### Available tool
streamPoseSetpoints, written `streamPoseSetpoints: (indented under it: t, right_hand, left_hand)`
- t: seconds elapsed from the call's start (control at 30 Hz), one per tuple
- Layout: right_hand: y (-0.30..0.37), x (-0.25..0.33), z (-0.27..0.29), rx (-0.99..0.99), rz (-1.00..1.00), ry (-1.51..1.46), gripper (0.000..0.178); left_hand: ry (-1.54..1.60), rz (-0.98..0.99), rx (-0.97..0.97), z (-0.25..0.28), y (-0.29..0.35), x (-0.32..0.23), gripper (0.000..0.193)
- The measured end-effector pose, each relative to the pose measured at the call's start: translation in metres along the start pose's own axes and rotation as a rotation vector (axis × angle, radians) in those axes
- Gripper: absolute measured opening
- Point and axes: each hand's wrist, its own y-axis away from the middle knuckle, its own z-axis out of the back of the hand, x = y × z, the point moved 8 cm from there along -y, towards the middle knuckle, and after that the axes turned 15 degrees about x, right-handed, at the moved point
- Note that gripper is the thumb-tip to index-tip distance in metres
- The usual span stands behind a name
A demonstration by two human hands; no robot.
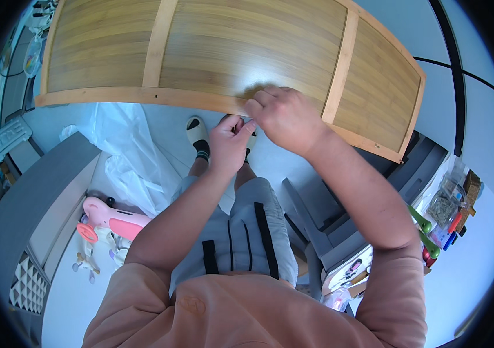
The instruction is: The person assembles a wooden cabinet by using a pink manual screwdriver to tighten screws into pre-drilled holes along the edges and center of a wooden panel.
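A wooden panel [253,55], framed in lighter wood strips, spans the far side in front of me. At the middle of its near edge my two hands come together. My right hand [287,119] is closed, its curled fingers over the frame strip and its thumb tip by the left hand. Just under that edge is my left hand [228,145], fingers curled in and thumb raised toward the right thumb. Whatever either hand pinches is hidden by the fingers. Small dark holes mark the strip to the left and right.
White plastic sheeting [128,159] lies on the floor at left, beside a grey cabinet [38,197]. A pink device [111,217] rests near my left elbow. Dark grey furniture [340,226] stands at right, with green-handled tools [425,232] and a clear container [445,209] beyond it.
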Motion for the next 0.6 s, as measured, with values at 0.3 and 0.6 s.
streamPoseSetpoints:
  t: [0.3,0.6]
  right_hand:
    - [-0.007,0.009,-0.011,0.109,0.091,0.282,0.013]
    - [-0.011,0.005,-0.027,0.173,-0.069,0.267,0.015]
  left_hand:
    - [0.002,-0.046,0.014,-0.001,-0.004,0.006,0.04]
    - [0.092,0.031,0.029,-0.004,-0.003,0.007,0.033]
